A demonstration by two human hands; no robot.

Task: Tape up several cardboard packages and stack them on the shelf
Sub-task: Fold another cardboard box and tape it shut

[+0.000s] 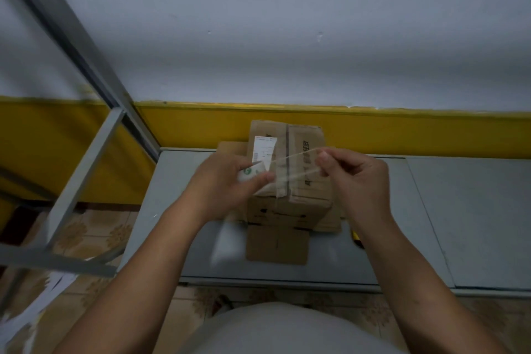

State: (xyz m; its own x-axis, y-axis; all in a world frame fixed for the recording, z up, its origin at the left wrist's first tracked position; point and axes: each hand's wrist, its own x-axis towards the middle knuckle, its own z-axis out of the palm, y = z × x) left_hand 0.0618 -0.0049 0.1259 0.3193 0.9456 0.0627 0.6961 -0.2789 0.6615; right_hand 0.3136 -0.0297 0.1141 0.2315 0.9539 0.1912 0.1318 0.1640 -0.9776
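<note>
Both forearms reach forward from the near edge, bare and slightly bent. The left hand [221, 181] curls around a roll of tape [249, 174], white with a green mark, thumb on its near side. The right hand [356, 178] pinches the free end of a clear strip of tape [296, 165] between thumb and forefinger, the other fingers loosely folded. The strip stretches between the two hands, just above the top of a cardboard box [306, 149].

The box sits on a grey metal shelf board [402, 224], near its far edge, on top of another cardboard package [277, 244] whose flap lies flat toward the near side. Behind it the wall [287, 37] is pale and scuffed, with a yellow band [431, 132] along the bottom. To the left stands a grey metal frame [74, 169] of angled bars. The floor [94, 233] is tiled in a beige flower pattern, with white papers [43, 302] lying at the near left.

The box is brown, creased corrugated board with dark printing, a taped middle seam and a white label [264, 149] on top.
</note>
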